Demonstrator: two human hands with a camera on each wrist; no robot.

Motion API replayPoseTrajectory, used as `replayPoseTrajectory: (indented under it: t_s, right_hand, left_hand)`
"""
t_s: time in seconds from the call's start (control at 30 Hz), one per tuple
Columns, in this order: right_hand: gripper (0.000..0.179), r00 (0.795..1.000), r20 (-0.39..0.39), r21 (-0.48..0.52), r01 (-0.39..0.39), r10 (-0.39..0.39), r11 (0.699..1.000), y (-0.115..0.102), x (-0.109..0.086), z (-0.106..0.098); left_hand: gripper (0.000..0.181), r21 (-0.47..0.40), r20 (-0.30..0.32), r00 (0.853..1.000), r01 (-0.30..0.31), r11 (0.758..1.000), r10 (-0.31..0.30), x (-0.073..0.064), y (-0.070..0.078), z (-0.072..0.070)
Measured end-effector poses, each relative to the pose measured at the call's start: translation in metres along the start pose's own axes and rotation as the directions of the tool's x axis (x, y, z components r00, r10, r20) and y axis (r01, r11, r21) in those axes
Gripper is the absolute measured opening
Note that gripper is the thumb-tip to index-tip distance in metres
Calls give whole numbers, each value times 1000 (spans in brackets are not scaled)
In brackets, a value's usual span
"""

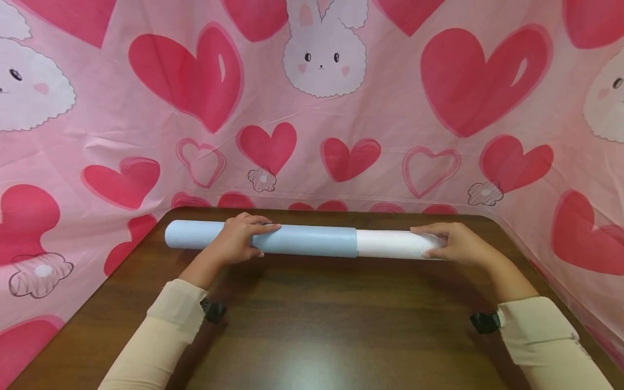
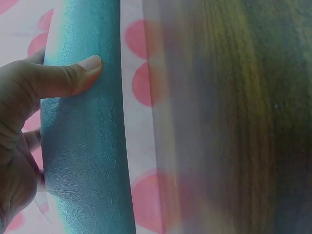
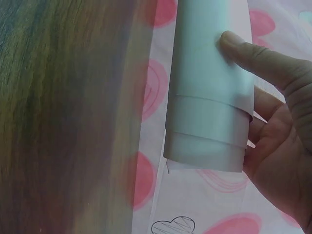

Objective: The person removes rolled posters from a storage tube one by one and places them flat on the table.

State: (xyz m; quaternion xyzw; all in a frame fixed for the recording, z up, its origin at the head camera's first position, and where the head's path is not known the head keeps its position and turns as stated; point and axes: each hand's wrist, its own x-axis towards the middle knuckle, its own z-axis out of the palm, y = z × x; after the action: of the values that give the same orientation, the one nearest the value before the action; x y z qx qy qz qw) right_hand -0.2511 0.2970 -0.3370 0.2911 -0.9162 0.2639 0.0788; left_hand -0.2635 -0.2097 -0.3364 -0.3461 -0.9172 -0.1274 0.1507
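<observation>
A long light-blue roll with a finely creased, leather-like surface lies across the far part of the table. From its right end sticks out a narrower white roll. My left hand grips the blue roll left of its middle, thumb on the near side and fingers over the far side. Near the white roll's right end, my right hand holds it between thumb and fingers. Stepped layers show at that end of the white roll in the right wrist view. How far the white roll reaches inside the blue one is hidden.
The brown wooden table has rounded far corners. Close behind and beside it hangs a pink cloth printed with hearts and rabbits. A black strap device sits at the left wrist, another black device at the right.
</observation>
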Motion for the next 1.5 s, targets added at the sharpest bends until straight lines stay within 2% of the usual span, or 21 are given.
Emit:
replayPoseTrajectory:
  t_s: [0.2,0.4,0.57,0.83,1.07,1.5]
  right_hand:
    - [63,1000,7,-44,26,-26,999,-2,5,6]
    - [62,1000,16,-45,27,-26,999,-9,14,12]
    - [63,999,39,-38,28,-27,999,-15,19,16]
    - [61,997,65,-28,-36,38,999,-15,23,19]
    - [59,996,77,11,-36,35,999,-12,23,16]
    - [58,996,79,-19,-33,35,999,-6,11,1]
  left_hand:
    - [74,0,3,1000,9,1000,-9,0,1,1]
    - [74,11,-12,1000,-13,1000,13,5,2,5]
    - [73,16,-19,1000,-5,1000,5,7,5,5]
    - [72,21,-11,1000,9,1000,-8,10,6,6]
    - [72,5,0,1000,21,1000,-21,9,5,7]
    - [74,0,13,1000,28,1000,-28,3,1,4]
